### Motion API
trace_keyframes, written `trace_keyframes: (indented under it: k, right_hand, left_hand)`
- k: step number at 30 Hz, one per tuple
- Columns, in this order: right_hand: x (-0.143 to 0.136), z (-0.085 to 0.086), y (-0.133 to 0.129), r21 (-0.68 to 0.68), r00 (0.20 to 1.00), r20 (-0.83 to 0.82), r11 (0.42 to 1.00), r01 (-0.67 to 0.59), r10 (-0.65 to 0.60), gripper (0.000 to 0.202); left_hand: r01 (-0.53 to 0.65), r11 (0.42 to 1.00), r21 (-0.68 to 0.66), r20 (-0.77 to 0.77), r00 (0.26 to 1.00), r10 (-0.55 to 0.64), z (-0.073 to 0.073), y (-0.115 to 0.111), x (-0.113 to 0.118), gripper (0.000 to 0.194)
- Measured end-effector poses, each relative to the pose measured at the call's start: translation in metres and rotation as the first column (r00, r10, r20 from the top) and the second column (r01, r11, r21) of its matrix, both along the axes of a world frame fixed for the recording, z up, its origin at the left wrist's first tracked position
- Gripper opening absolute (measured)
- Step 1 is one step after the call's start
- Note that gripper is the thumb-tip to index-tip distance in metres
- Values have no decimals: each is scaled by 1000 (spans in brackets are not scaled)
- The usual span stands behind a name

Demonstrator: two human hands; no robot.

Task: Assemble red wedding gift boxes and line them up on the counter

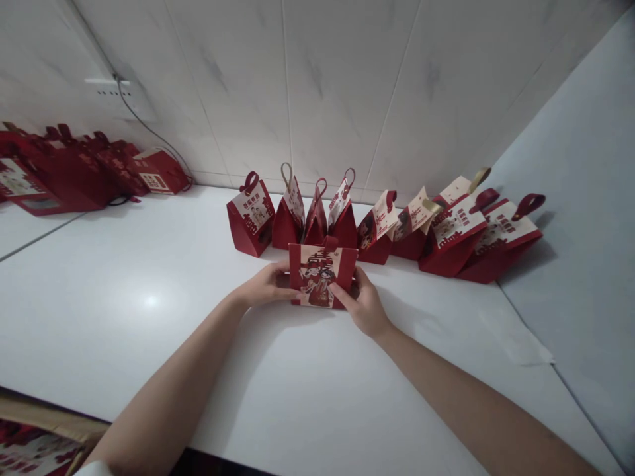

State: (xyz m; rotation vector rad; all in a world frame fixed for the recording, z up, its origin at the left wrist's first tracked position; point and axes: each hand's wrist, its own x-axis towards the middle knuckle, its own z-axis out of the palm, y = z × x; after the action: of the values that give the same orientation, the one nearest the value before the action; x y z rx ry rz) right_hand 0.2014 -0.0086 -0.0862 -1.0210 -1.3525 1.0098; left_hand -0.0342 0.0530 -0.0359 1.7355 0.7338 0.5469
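A red gift box point(320, 274) with a cream illustrated panel and a red loop on top stands on the white table, its printed side towards me. My left hand point(265, 284) grips its left side, thumb on the front near the lower edge. On the right side my right hand point(364, 303) holds it, thumb across the printed panel and fingers behind. Just behind it is a row of similar boxes with ribbon loops, among them a red and white one point(251, 218) at the left end and another point(501, 241) at the right end.
More red boxes point(74, 172) are grouped at the far left by the tiled wall, under a socket point(116, 96) with a hanging cable. An open carton point(54, 416) with red items sits below the table's front edge. A pale flat sheet point(518, 337) lies at the right.
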Motion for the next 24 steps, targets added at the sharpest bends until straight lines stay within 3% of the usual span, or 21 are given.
trace_keyframes:
  k: [8,12,15,24]
  right_hand:
    - [8,0,8,22,994,84,997,-75,72,43]
    - [19,6,10,-55,968,116,975,-218,223,57]
    - [25,9,11,-97,946,98,949,-301,310,61]
    - [27,11,14,-109,931,76,932,-347,356,57]
  left_hand:
    - [48,994,-96,-7,999,-49,4,-1,2,30]
    - [39,996,-80,-34,999,-42,8,-3,3,22]
    - [47,996,-77,-34,998,-50,8,-2,3,24]
    - [52,994,-98,-26,998,-55,6,-1,3,29]
